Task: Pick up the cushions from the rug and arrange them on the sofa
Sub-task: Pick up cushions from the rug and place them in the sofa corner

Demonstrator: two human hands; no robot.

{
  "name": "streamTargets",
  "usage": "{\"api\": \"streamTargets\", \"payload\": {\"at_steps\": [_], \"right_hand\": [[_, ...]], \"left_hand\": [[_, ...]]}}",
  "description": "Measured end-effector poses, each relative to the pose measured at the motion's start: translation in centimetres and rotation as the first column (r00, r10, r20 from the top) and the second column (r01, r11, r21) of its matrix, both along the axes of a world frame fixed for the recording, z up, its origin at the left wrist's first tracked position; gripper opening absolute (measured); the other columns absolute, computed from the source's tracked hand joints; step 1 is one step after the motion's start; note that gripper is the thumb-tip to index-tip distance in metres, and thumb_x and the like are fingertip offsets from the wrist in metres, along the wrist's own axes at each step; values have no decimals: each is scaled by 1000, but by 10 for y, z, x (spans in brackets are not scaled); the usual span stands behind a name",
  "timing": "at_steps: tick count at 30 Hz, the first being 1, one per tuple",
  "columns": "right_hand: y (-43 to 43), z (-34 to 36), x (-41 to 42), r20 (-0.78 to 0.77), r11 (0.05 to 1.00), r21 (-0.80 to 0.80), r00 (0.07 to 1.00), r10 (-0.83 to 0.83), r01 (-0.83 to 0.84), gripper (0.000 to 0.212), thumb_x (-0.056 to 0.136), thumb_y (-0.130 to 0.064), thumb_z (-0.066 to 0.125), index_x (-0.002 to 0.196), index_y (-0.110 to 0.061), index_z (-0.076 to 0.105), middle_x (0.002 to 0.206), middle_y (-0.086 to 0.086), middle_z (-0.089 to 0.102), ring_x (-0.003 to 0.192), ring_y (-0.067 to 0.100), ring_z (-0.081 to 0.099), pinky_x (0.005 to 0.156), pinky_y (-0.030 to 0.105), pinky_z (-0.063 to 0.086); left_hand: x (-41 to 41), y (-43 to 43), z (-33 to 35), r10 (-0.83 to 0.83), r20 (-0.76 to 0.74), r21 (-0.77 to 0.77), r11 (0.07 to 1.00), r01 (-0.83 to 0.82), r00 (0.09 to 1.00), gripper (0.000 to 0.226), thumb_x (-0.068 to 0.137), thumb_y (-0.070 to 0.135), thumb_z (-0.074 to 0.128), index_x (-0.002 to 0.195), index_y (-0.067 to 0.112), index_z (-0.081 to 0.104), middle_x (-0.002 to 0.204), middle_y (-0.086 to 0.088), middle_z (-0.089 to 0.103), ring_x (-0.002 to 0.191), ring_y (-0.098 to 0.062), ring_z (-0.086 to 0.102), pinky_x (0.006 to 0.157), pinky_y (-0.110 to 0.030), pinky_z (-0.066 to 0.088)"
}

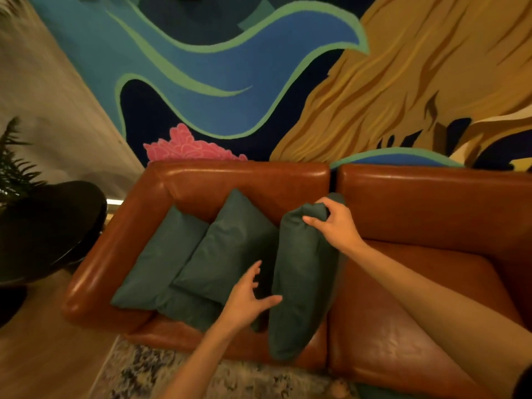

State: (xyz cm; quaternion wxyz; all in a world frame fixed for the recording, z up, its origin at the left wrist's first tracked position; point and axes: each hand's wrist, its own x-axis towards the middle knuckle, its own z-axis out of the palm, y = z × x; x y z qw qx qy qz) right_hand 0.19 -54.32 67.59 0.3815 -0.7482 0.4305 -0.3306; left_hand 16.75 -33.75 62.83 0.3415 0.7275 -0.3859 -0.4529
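Three dark green cushions sit on the left seat of a brown leather sofa [403, 203]. The left cushion [155, 263] and the middle cushion [227, 249] lean against the backrest, overlapping. The third cushion [302, 283] stands on edge to their right. My right hand [334, 223] grips its top corner. My left hand [247, 298] is open with fingers spread, its fingertips touching the lower left side of that cushion.
A patterned rug [172, 372] lies in front of the sofa on a wooden floor. A dark round pot [49, 226] with a fern stands left of the sofa arm. A colourful mural covers the wall behind. The right seat [417, 306] holds nothing.
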Motion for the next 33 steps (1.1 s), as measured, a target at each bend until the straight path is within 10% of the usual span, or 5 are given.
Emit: {"api": "streamTargets", "payload": {"at_steps": [6,10,20,23,33], "right_hand": [[-61,1,-23,39,1000,-23,999,1,0,24,67,-19,84,83,-22,66,80,-8,69,79,7,65,75,34,51],[-77,-12,-33,-15,999,-5,999,45,-45,30,62,-18,86,77,-28,62,74,-15,65,74,1,62,74,34,51],[-91,-53,15,-226,982,-68,961,158,-178,28,66,-25,81,83,-20,60,80,-3,61,79,15,56,71,35,44],[-77,-92,27,-361,922,-24,863,353,-387,32,67,-33,75,87,-22,53,94,-2,60,89,18,54,81,38,44],[-18,-175,62,-460,771,287,624,632,-569,43,70,-37,72,104,-22,49,118,-3,51,107,16,46,92,30,40]], "left_hand": [[-79,-77,-16,-19,-354,279,952,125,935,118,52,49,87,146,35,17,136,21,43,101,-2,57,78,-34,50],[-97,-112,-43,153,-468,357,934,28,870,162,18,72,83,149,39,-7,145,11,45,122,-22,55,80,-35,53],[-69,-160,-87,291,-353,413,901,-131,889,78,76,56,65,144,34,32,140,3,50,128,-22,50,105,-39,41],[-38,-162,-103,226,-199,387,912,-135,954,59,80,28,69,134,16,48,129,-5,59,111,-19,59,89,-25,47],[36,-143,-140,487,-323,594,772,-227,811,66,75,-19,29,126,14,54,92,-12,61,79,-24,54,68,-41,53]]}}
